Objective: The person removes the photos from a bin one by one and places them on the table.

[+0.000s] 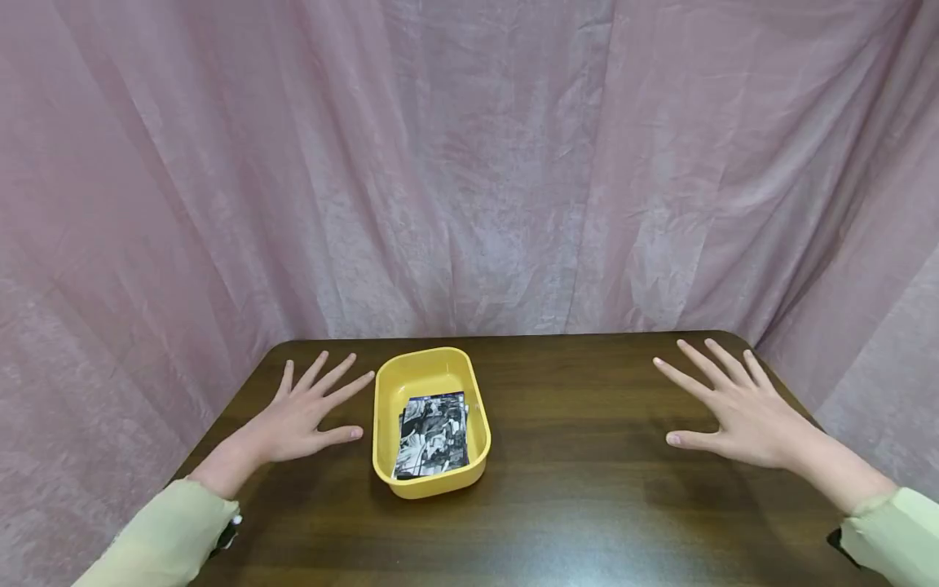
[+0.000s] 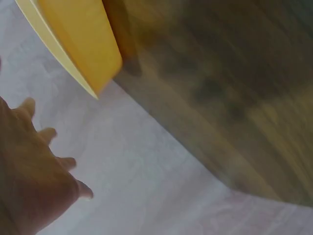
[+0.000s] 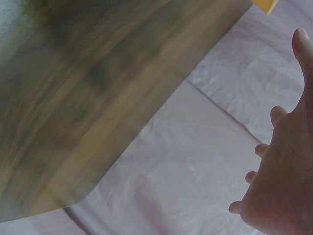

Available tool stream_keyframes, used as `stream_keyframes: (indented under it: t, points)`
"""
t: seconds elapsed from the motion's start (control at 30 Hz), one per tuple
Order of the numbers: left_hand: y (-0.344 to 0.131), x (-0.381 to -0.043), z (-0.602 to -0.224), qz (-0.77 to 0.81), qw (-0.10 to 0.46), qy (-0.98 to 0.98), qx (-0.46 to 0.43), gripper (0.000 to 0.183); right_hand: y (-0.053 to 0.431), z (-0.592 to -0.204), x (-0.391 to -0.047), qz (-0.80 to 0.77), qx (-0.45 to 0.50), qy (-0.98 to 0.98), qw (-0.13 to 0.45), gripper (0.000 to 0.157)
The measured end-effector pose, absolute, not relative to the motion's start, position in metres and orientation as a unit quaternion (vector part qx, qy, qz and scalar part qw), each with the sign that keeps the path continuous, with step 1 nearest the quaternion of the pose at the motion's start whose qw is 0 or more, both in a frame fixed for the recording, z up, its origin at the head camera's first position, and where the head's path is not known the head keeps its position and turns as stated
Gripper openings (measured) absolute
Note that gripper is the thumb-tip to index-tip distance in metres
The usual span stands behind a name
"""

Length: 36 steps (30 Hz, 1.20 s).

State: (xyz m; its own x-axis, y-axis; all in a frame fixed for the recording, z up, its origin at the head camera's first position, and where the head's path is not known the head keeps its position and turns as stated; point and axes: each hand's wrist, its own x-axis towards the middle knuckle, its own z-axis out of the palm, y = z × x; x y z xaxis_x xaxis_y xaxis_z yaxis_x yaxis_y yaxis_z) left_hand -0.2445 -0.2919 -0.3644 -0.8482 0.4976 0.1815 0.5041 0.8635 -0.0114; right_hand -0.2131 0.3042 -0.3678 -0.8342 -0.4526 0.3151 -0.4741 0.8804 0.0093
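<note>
A yellow plastic tub (image 1: 475, 436) with rounded corners sits on the brown table, left of the middle. Inside it lies a small stack of black-and-white printed cards or photos (image 1: 434, 432), the top one showing a dark picture. My left hand (image 1: 304, 414) hovers just left of the tub with fingers spread, its index fingertip close to the rim. Well over to the right, my right hand (image 1: 741, 412) is held above the table, fingers spread and holding nothing. In the left wrist view the tub's side (image 2: 85, 36) shows beyond the left hand (image 2: 36, 171).
The dark wood-grain table (image 1: 572, 408) has rounded far corners. Pink curtains (image 1: 506, 163) hang close behind it and at both sides. Light green sleeves (image 1: 165, 530) cover both forearms.
</note>
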Motion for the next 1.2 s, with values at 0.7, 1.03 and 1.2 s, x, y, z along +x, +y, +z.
stream_keyframes:
  t: [0.7, 1.03, 1.2]
  points:
    - [-0.236, -0.195, -0.385, -0.263, -0.006, -0.955, -0.139, 0.092, 0.262, -0.365, -0.227, 0.053, 0.298, -0.942, 0.145, 0.093]
    - [-0.22, -0.185, -0.392, -0.353, -0.051, -0.933, -0.056, 0.093, 0.226, -0.357, -0.225, 0.063, 0.357, -0.921, 0.146, 0.089]
    - [-0.218, -0.183, -0.398, -0.371, -0.046, -0.927, -0.032, 0.081, 0.211, -0.355, -0.228, 0.063, 0.383, -0.911, 0.142, 0.09]
